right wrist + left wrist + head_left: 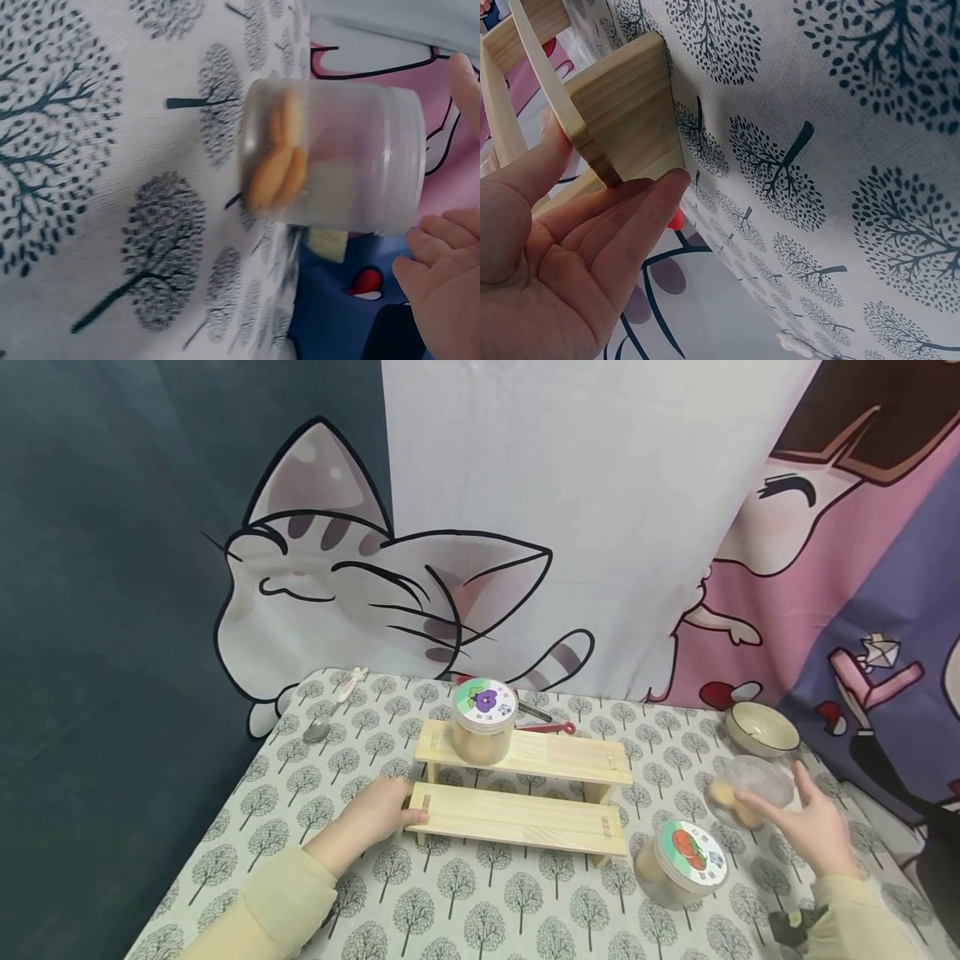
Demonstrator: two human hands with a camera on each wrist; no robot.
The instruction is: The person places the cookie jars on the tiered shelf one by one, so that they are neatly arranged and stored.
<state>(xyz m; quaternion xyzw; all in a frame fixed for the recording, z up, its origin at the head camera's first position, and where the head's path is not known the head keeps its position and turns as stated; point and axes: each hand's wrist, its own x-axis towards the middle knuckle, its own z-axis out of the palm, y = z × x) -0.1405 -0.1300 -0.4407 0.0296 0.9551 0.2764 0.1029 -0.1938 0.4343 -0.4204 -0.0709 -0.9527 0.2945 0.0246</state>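
Note:
At the left end of a two-step wooden rack [517,818], my left hand [375,812] grips the lower board, thumb on top and fingers beneath. The left wrist view shows that board's end [626,112] between thumb and fingers. On the upper step stands a lidded jar [482,731] with a purple flower on its lid. My right hand [813,827] is beside a lidless clear jar [337,157], thumb and fingers spread, with a gap visible in the right wrist view. Several small brown biscuits [277,176] lie at the jar's bottom.
A second lidded jar [681,864], with a red tomato-like picture, stands between the rack and my right arm. Behind the clear jar is a bowl [762,729]. A spoon [333,708] lies far left. A red-handled utensil [547,727] and a dark handle [535,712] lie behind the rack.

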